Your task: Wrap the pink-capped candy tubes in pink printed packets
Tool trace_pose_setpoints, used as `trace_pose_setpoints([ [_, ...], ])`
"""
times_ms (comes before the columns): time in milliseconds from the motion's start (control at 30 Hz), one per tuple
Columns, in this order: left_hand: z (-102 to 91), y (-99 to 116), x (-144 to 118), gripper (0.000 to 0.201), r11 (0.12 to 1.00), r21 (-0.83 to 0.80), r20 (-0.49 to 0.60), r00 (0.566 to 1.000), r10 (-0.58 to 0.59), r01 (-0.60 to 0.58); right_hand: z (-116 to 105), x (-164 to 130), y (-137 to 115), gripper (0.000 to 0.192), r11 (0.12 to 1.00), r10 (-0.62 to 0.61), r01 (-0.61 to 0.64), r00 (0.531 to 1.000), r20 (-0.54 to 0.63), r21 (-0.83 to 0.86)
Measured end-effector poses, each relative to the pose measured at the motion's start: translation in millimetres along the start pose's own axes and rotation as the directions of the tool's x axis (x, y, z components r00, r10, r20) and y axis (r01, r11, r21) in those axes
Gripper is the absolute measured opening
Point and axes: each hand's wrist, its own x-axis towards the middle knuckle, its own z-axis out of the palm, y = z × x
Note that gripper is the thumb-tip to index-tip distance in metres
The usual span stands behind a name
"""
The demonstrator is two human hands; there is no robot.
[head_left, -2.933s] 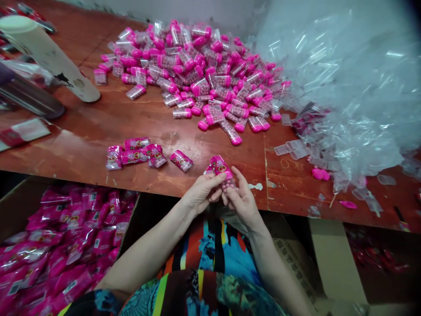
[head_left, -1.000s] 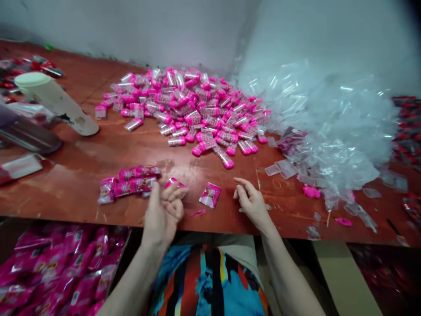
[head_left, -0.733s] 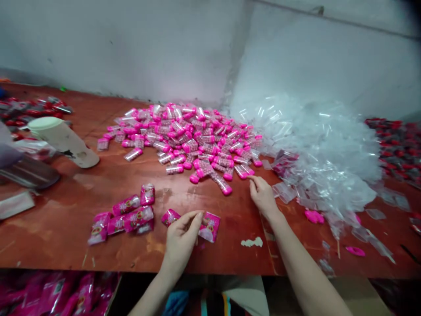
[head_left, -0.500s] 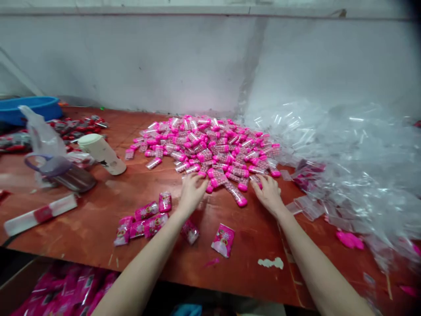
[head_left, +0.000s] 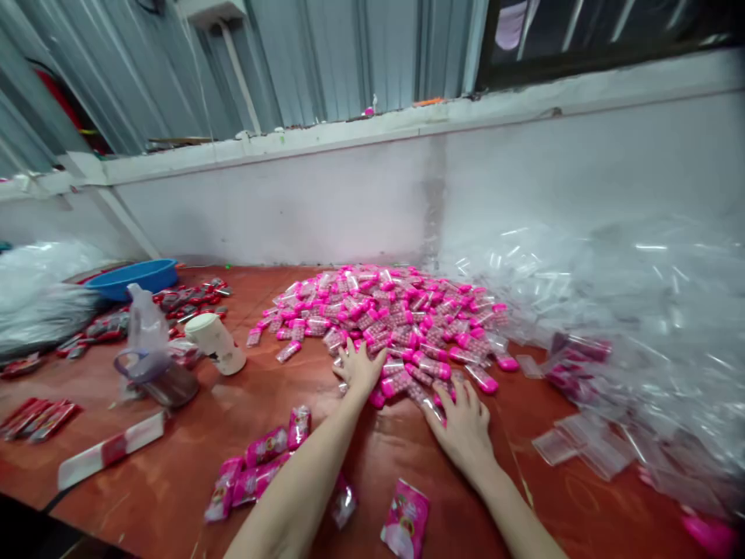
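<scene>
Head view: we lay both hands, left hand (head_left: 359, 367) and right hand (head_left: 464, 425), fingers spread flat, on the near 6 o'clock edge of the pink-capped tube pile (head_left: 396, 322) mid-table — light, rigid, slick, roll-prone; best pinched across the barrel.

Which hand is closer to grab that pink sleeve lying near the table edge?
The right hand, probably. It rests at the near edge of the capsule pile, with the pink sleeve just beside its forearm. The left hand reaches farther into the pile.
</scene>
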Motion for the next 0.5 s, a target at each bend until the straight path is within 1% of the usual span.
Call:
trace_pose_setpoints([
  [33,3.6,2,-4,0.044,1.0,-0.004,-0.006,1.0,0.008,-0.008,-6,-1,-5,0.057,1.0,0.0,0.0,1.0,0.011,0.019],
  [100,8.7,5,-8,0.041,0.999,0.036,-0.017,0.999,0.029,-0.028,-19,-2,-13,0.059,0.997,-0.01,0.005,0.998,0.059,0.081],
  [167,12.7,7,-8,0.044,0.988,0.147,-0.02,0.999,0.04,-0.036,-32,-1,-18,0.058,0.989,-0.001,-0.009,0.998,0.065,0.147],
  [267,18.6,10,-3,0.054,0.952,0.305,-0.029,0.999,0.029,-0.019,-45,1,-20,0.057,0.971,-0.006,-0.011,0.997,0.071,0.24],
  [367,23.2,12,1,0.061,0.919,0.395,-0.036,0.999,0.021,-0.005,-52,2,-20,0.054,0.955,-0.002,-0.023,0.996,0.085,0.295],
  [500,26.3,15,1,0.066,0.888,0.458,-0.072,0.997,-0.015,0.047,-52,2,-20,0.05,0.94,-0.014,-0.016,0.996,0.083,0.34],
])
